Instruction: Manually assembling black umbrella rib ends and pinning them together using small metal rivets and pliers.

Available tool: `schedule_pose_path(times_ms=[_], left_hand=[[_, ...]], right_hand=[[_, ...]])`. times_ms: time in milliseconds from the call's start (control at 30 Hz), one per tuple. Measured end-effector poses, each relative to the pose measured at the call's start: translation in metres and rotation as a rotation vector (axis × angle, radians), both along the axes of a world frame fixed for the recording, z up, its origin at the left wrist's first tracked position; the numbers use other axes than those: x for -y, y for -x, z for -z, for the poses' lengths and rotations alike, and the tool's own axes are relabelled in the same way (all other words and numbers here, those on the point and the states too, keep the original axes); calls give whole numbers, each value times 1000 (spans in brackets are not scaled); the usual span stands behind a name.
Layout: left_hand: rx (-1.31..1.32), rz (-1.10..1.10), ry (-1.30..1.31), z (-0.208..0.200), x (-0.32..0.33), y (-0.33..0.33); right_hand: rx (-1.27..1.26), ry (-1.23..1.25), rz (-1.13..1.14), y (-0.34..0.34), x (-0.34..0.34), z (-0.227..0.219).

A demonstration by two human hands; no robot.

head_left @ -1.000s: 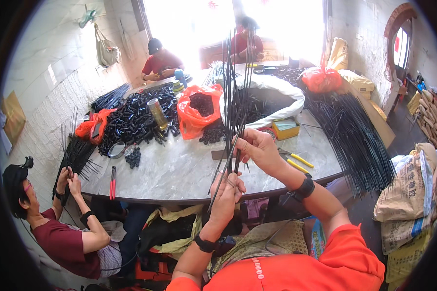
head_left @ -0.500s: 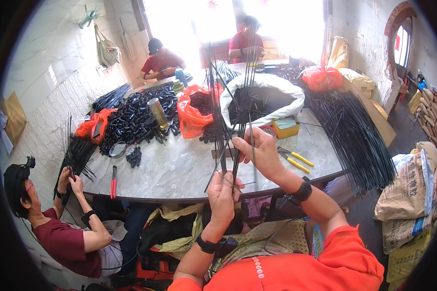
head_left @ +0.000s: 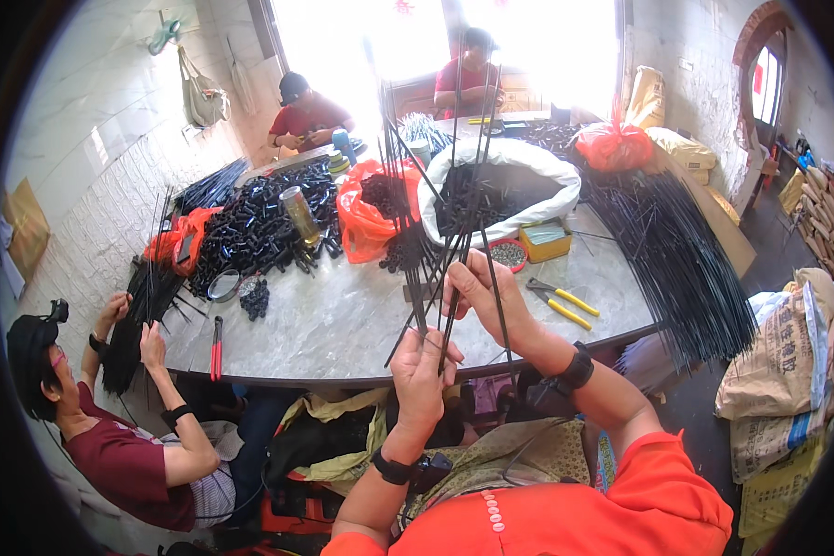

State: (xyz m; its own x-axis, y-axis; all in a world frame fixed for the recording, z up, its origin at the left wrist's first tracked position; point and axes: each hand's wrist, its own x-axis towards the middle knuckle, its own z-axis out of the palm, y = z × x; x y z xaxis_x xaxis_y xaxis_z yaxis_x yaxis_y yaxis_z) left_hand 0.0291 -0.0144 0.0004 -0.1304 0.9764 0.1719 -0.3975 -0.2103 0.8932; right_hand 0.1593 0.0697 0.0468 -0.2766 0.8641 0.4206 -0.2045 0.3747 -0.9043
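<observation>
My left hand (head_left: 421, 378) is closed round the lower part of a bundle of thin black rods (head_left: 416, 283), which stand up and fan out toward the top. Just above and to the right, my right hand (head_left: 487, 298) pinches several more of these rods. One rod slants down past its fingers toward the table's front edge. Both hands hover over the front of the grey table (head_left: 315, 338). Behind the rods are an open white sack (head_left: 565, 199) of black pieces and a red plastic bag (head_left: 361, 232). Exactly where the fingertips press is partly hidden.
Yellow-handled pliers (head_left: 565, 306) lie to the right, beside a yellow box (head_left: 549, 248) and a red dish (head_left: 508, 255). Red-handled pliers (head_left: 217, 350) rest at left. Long black rods (head_left: 667, 264) overhang the right edge. A co-worker (head_left: 125, 454) sits at left; two people work opposite.
The rods in my right hand have tilted and spread, and one now slants lower right. My hands have barely shifted. The left co-worker's hands have moved apart.
</observation>
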Motion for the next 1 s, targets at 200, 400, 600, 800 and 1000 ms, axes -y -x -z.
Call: schedule_pose_path(times_ms=[200, 400, 600, 800, 1000], left_hand=[[-140, -214, -77, 2, -17, 28], [-133, -359, -77, -4, -19, 83], [-77, -352, -73, -12, -7, 90], [-6, -213, -36, -15, -3, 74], [5, -86, -34, -22, 4, 45]], right_hand=[[-80, -124, 118, -7, 7, -17], [451, -569, 713, -59, -35, -33], [459, -567, 824, -87, -48, -42], [-191, 67, 285, -68, -34, -42], [-441, 116, 124, -16, -9, -33]])
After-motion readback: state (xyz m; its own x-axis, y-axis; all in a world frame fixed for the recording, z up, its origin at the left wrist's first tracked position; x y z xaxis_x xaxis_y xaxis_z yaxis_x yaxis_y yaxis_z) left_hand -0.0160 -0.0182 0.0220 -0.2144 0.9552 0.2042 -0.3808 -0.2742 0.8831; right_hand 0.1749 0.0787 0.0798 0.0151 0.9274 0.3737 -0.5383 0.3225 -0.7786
